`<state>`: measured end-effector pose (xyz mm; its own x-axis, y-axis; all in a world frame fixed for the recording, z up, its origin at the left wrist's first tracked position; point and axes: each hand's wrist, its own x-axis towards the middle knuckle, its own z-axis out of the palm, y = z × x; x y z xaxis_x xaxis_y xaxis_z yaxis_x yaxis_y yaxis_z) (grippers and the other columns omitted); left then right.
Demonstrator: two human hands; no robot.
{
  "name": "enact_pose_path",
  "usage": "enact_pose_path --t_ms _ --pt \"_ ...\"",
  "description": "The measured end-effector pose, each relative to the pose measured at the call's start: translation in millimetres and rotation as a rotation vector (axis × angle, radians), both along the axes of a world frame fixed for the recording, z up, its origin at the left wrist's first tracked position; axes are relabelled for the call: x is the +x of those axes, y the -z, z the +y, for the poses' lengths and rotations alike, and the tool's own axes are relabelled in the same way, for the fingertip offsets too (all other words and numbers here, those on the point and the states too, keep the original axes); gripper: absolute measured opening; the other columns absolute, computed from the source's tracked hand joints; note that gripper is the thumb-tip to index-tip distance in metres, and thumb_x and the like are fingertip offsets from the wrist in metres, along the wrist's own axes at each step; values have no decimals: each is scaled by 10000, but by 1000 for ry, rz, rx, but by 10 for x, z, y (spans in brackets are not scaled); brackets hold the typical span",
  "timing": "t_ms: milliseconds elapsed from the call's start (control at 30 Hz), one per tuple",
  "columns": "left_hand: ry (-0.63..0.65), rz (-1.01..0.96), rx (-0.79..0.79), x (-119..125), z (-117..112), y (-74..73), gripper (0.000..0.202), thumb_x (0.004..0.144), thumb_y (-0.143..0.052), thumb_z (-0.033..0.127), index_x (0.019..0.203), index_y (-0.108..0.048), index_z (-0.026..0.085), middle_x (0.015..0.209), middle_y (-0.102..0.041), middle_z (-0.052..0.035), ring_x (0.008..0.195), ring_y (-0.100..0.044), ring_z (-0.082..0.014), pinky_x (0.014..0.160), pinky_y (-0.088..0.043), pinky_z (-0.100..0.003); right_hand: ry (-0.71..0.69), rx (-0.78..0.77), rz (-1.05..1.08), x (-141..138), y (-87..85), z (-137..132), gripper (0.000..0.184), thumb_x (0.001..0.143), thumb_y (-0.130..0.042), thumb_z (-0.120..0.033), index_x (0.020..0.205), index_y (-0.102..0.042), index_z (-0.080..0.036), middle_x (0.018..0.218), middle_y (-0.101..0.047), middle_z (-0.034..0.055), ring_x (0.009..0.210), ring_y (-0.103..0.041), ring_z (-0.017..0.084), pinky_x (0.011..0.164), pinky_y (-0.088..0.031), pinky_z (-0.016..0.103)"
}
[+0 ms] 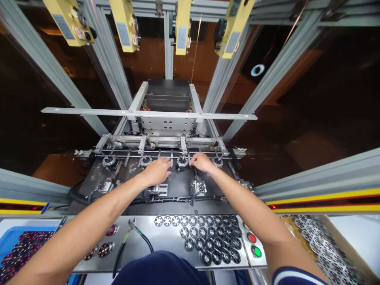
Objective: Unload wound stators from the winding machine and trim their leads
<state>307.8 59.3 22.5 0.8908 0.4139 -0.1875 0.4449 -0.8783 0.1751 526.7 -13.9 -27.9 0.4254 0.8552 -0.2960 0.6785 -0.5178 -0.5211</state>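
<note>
In the head view, 4 slotted round cores sit in a row across the dark machine bed (97, 178), each at its own station. The left hand (157, 172) is palm down between the 2nd core (146, 161) and the 3rd core (182, 162), counted from the left, its thumb apart from its fingers. The 2nd core lies at 9 o'clock from those fingertips, and the 3rd core at 3 o'clock, near but apart. The right hand (202, 162) has its fingers curled, thumb and forefinger close together just beside the 3rd core, which lies at 9 o'clock from them. At this size I cannot tell whether they grip anything, a fine wire perhaps. The 4th core (217, 162) is at 3 o'clock from the right fingertips.

Toward 6 o'clock, the metal tabletop (166, 239) carries rows of loose cores (210, 243). Pliers (132, 225) lie at 7 o'clock, and a red button (251, 237) and green button (256, 251) at 5 o'clock. A blue tray (10, 233) of reddish parts is at 8 o'clock.
</note>
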Motion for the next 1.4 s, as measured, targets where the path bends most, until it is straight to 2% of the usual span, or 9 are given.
enact_pose_path --t_ms 200,367,533,767,967,1067,1200,1300,1400 --pt "110 78 -46 360 -38 250 527 905 -624 339 1395 -478 211 1532 -394 -128 1363 -427 -337 1083 -384 -598 2 -162 99 159 46 301 320 930 -621 -356 1179 -616 -156 1204 -629 75 1034 -640 230 857 -565 395" --pt "126 123 -54 459 -56 308 561 898 -633 323 1418 -448 220 1561 -344 -128 1379 -401 -351 1074 -397 -599 83 -155 148 155 158 548 326 929 -622 -355 1195 -610 -167 1230 -617 80 1065 -631 239 878 -558 400" --pt "140 130 -67 470 -23 323 581 898 -633 335 1432 -433 225 1581 -314 -130 1390 -388 -357 1080 -392 -603 180 -66 179 223 172 463 335 931 -621 -349 1208 -600 -163 1242 -609 93 1084 -623 236 900 -549 417" --pt "126 137 -105 483 18 416 580 904 -617 391 1430 -442 221 1552 -378 -135 1369 -430 -338 1088 -384 -590 157 -24 367 85 256 266 311 940 -608 -348 1180 -606 -149 1172 -639 77 996 -650 206 842 -573 402" --pt "128 136 -111 489 10 416 595 907 -608 412 1441 -430 221 1549 -385 -141 1350 -459 -332 1081 -400 -581 121 -2 321 5 188 256 313 938 -611 -351 1175 -609 -147 1168 -641 74 992 -651 209 837 -573 398" --pt "130 134 -105 452 -4 373 608 900 -624 389 1447 -424 213 1562 -374 -145 1365 -451 -334 1086 -396 -585 109 70 216 -96 30 91 308 942 -602 -365 1155 -618 -142 1161 -647 74 999 -651 211 853 -565 411" --pt "119 91 -93 313 -63 279 717 843 -677 340 1483 -389 195 1614 -276 -171 1428 -392 -335 1115 -396 -493 71 182 51 -40 -247 -501 221 835 -734 -349 955 -698 -167 1068 -709 55 1002 -654 197 934 -507 365" --pt "141 20 -90 304 -180 166 630 871 -619 316 1458 -442 173 1555 -398 -164 1416 -424 -287 1134 -389 -408 127 165 -75 307 -395 -970 126 818 -741 -291 781 -718 -173 890 -737 73 906 -669 199 902 -490 328" --pt "222 -56 -95 555 -348 82 497 926 -560 325 1392 -512 156 1484 -511 -146 1386 -464 -265 1148 -366 -449 207 114 -183 748 -399 -1134 156 897 -654 -286 948 -694 -145 1034 -704 99 986 -649 215 926 -499 401"
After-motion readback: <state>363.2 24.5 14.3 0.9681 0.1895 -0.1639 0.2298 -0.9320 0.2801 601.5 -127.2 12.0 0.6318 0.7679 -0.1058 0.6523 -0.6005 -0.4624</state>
